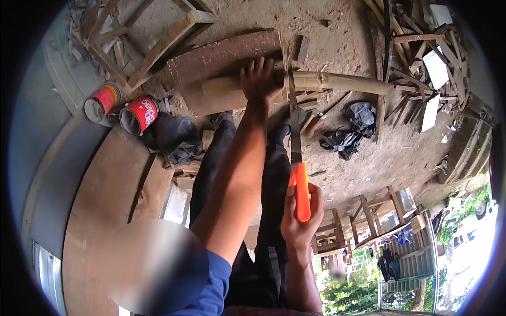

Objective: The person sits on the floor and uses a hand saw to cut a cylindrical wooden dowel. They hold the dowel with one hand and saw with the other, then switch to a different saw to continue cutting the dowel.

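Observation:
A pale bamboo pole (337, 82) lies crosswise on a brown wooden board (221, 51), its right part sticking out past the board's edge. My left hand (262, 80) rests flat on the pole from above, fingers spread over its far side. My right hand (302, 215) is closed round the orange handle of a handsaw (295, 129). The saw's blade points away from me and crosses the pole just right of my left hand, close to the board's right edge. Part of the pole is hidden under my left hand.
Two red cans (139, 115) stand at the left beside a dark plastic bag (182, 141). Another black bag (349, 129) lies on the dirt floor near a hammer (311, 124). Scrap wood (421, 68) is heaped at the far right; a wooden frame (163, 45) is at the far left.

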A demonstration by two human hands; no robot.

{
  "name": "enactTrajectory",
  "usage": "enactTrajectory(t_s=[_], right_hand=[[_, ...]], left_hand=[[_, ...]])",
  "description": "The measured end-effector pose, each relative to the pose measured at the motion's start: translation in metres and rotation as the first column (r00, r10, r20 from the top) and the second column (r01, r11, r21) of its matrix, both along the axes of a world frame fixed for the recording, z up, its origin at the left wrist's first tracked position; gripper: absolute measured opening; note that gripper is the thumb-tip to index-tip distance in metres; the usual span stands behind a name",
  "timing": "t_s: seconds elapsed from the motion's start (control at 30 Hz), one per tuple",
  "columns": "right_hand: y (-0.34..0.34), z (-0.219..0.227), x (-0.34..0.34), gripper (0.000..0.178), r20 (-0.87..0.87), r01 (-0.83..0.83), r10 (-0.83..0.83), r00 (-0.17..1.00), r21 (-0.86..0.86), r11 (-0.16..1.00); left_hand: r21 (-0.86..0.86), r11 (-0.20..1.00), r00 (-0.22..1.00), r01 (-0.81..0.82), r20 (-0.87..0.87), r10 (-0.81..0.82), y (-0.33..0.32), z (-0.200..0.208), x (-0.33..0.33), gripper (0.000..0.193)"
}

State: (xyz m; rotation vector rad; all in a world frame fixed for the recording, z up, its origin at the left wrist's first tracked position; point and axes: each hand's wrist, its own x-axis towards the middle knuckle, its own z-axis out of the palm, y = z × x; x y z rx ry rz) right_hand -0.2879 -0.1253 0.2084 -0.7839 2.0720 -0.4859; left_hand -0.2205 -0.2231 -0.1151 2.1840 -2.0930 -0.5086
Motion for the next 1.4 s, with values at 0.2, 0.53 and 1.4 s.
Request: enactTrajectory(t_s=[0.2,0.53,1.4], right_hand=[[0.036,0.007,-0.014,0.026,0.111,0.031,-0.039,0.993,0.075,0.997],[0.015,0.004,-0.045,0.025,0.078,-0.16,0.156,0.985,0.041,0.986],[0.04,0.006,-0.043,0.025,0.081,-0.229,0.22,0.972,0.109,0.967]], left_hand=[[0.031,0.999,0.998,-0.042,-0.037,0.043,0.001,0.005,-0.009,0.036],[0.103,0.986,0.983,-0.133,-0.116,0.145,-0.015,0.01,-0.018,0.029],[-0.041,0.932,0.93,0.36,-0.06,-0.362,0.019,0.023,0.026,0.056]])
